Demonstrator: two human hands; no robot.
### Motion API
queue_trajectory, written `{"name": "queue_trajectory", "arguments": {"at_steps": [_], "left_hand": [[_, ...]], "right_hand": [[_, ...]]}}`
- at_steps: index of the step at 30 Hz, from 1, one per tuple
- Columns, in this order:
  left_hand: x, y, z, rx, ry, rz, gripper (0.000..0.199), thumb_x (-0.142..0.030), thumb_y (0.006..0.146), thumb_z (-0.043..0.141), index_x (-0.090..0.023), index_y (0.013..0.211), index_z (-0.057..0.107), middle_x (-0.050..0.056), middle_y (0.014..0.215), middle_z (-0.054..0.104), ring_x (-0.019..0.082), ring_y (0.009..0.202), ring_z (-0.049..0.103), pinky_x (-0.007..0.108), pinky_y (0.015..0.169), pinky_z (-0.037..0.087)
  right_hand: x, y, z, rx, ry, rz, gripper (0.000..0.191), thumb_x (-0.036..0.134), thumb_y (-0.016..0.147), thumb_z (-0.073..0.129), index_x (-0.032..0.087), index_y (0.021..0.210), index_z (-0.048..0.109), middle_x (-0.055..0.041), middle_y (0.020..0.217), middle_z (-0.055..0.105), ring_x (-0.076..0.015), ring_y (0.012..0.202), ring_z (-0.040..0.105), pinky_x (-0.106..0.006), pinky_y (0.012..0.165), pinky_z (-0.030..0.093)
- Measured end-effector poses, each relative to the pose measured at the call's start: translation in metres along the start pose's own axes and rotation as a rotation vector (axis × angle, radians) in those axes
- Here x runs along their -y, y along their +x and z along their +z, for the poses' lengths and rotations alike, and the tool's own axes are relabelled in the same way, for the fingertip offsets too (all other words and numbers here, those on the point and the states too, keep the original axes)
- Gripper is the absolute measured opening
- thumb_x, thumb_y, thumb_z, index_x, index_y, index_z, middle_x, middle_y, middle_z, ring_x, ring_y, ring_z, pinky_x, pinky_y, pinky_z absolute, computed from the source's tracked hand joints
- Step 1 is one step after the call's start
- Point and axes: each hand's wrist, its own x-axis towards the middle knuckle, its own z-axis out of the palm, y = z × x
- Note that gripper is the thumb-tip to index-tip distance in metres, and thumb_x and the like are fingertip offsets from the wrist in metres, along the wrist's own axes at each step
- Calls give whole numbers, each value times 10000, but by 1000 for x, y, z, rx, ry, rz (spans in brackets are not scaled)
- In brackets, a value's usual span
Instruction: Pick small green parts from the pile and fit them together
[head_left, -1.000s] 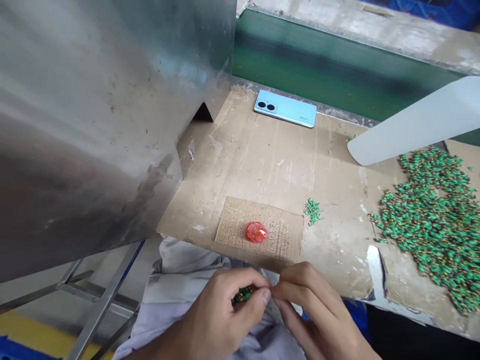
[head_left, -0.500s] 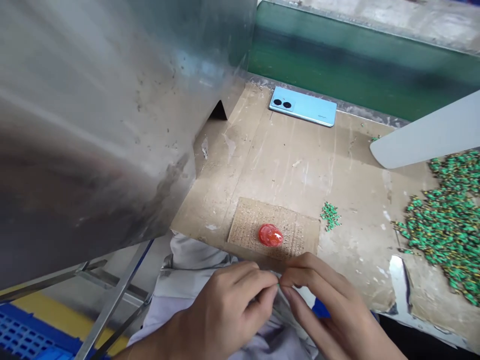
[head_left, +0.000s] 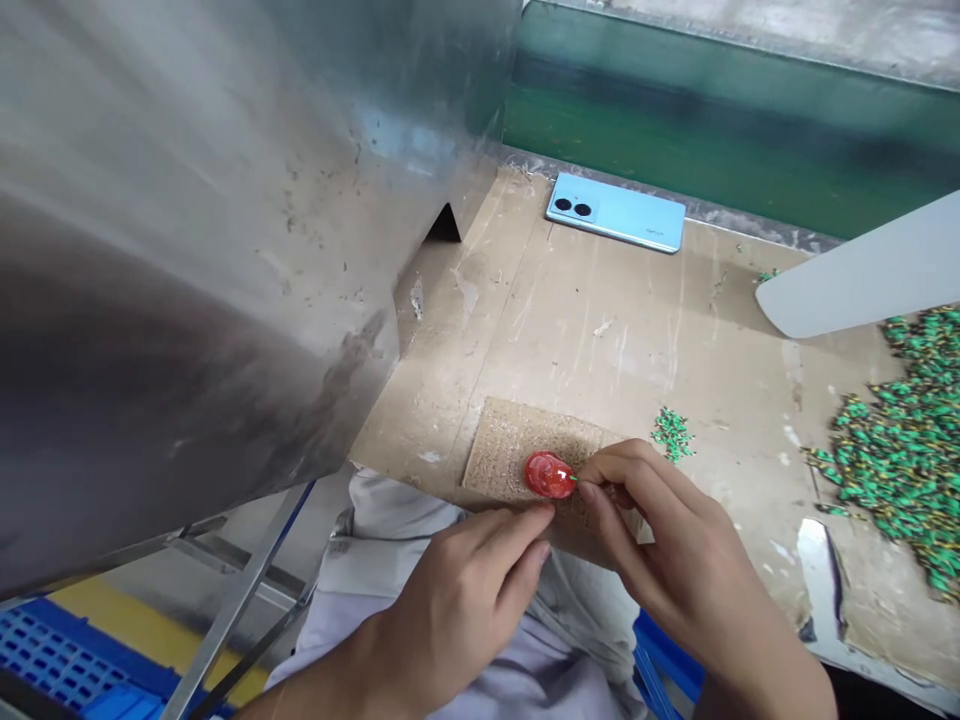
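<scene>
A glossy red blob (head_left: 546, 475) sits on a small speckled cardboard piece (head_left: 496, 447) near the table's front edge. My right hand (head_left: 667, 545) pinches a tiny green piece (head_left: 573, 478) between thumb and index finger, and its tip meets the right side of the blob. Just below, my left hand (head_left: 472, 575) has its index fingertip by the cardboard's front edge. Its thumb is a little apart from that finger, with nothing visible between them. A small cluster of green pieces (head_left: 673, 433) lies beyond my right hand.
At the right is a large pile of green and yellowish pieces (head_left: 900, 450), below a pale rounded bar (head_left: 862, 275). A light blue phone (head_left: 630, 215) lies at the back. A big metal panel (head_left: 225, 250) rises on the left, with a metal-legged stand (head_left: 240, 590) beneath.
My hands were fingertip to fingertip over my lap. The right one has moved forward to the red blob with the green piece; the left has let go and its fingers have parted slightly.
</scene>
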Motion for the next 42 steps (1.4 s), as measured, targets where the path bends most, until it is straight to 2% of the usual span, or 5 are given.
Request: {"name": "queue_trajectory", "arguments": {"at_steps": [7, 11, 17, 24, 42], "left_hand": [[-6, 4, -3, 48, 127, 30, 278, -94, 1050, 545, -94, 1280, 702, 109, 976, 803, 273, 833, 794, 426, 742, 703], [-8, 5, -3, 63, 152, 62, 278, -98, 1063, 523, -88, 1285, 691, 99, 948, 793, 261, 800, 786, 405, 696, 692], [-6, 2, -3, 39, 171, 89, 288, -93, 1070, 519, -95, 1320, 661, 100, 992, 803, 242, 835, 796, 371, 742, 688], [-3, 4, 0, 25, 184, 125, 311, -89, 1077, 503, -120, 1350, 646, 96, 1012, 811, 242, 839, 805, 383, 727, 699], [-2, 4, 0, 31, 188, 128, 346, -63, 1060, 514, -126, 1374, 644, 100, 997, 803, 248, 825, 797, 396, 715, 706]], "right_hand": [[-2, -2, -2, -11, 10, -1, 100, 121, 1079, 530, 210, 1087, 575, -25, 979, 592, -131, 854, 580, -265, 735, 481], [-3, -10, -13, -92, -24, 20, 110, 105, 1062, 531, 205, 1063, 578, -32, 967, 585, -131, 835, 565, -254, 705, 472], [-19, -27, -26, -185, -155, 112, 86, 156, 1041, 565, 222, 993, 593, -30, 905, 603, -154, 749, 552, -290, 651, 462], [-38, -22, -15, -192, -258, 141, 82, 195, 1037, 568, 234, 969, 595, -29, 901, 670, -161, 749, 642, -287, 638, 494], [-41, -7, -8, -161, -332, 167, 151, 225, 1028, 527, 228, 886, 579, -32, 852, 663, -179, 748, 655, -306, 661, 494]]}}
